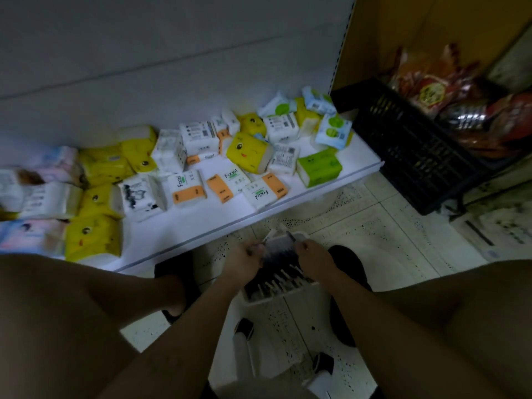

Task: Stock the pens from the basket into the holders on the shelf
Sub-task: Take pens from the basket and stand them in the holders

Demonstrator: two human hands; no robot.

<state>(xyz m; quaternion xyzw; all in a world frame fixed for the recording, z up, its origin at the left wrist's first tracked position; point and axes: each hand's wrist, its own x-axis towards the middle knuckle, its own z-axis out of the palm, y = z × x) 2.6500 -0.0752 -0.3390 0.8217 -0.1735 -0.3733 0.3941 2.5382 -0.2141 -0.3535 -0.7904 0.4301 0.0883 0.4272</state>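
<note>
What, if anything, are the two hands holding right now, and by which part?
Each hand is closed on a pen over the basket: the left hand and the right hand grip near the lower ends. Blur hides the exact hold.

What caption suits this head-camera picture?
Both hands, left and right, gather pens from a floor basket below the tissue shelf.

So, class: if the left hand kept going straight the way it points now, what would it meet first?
Probably the front edge of the white shelf, just beyond the left hand over the basket; depth is unclear.
</note>
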